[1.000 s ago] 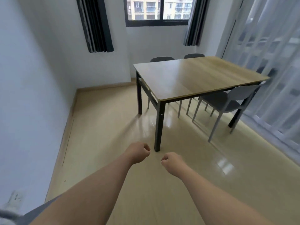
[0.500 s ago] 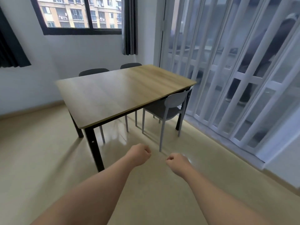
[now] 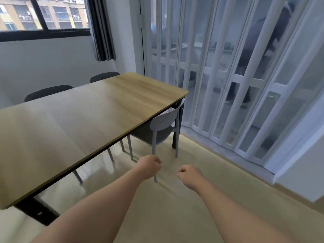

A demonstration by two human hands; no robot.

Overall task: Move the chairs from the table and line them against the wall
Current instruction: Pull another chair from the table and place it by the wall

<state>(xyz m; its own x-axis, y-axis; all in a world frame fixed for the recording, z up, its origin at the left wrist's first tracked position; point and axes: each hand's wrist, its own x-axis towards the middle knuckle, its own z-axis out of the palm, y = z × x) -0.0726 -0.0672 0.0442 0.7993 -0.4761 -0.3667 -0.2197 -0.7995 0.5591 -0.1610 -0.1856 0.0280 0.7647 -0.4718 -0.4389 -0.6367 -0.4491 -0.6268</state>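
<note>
A light grey chair [image 3: 164, 122] is tucked under the near right side of the wooden table [image 3: 84, 120], its back facing me. Two dark chair backs show above the table's far edge, one on the left [image 3: 48, 92] and one further right [image 3: 104, 77]. My left hand [image 3: 149, 165] is a loose fist in front of the grey chair's near leg, holding nothing. To its right, my right hand [image 3: 190, 174] is also curled shut and empty. Both hands hover short of the grey chair, not touching it.
A white folding glass partition [image 3: 228, 85] runs along the right, close behind the grey chair. A window [image 3: 43, 16] with a dark curtain [image 3: 101, 28] is in the back wall. A black table leg [image 3: 36, 213] stands at lower left. Glossy beige floor lies ahead.
My view has swung right and moved closer along the table's near side. The grey chair is now larger and just beyond my hands. Both hands stay clenched and empty.
</note>
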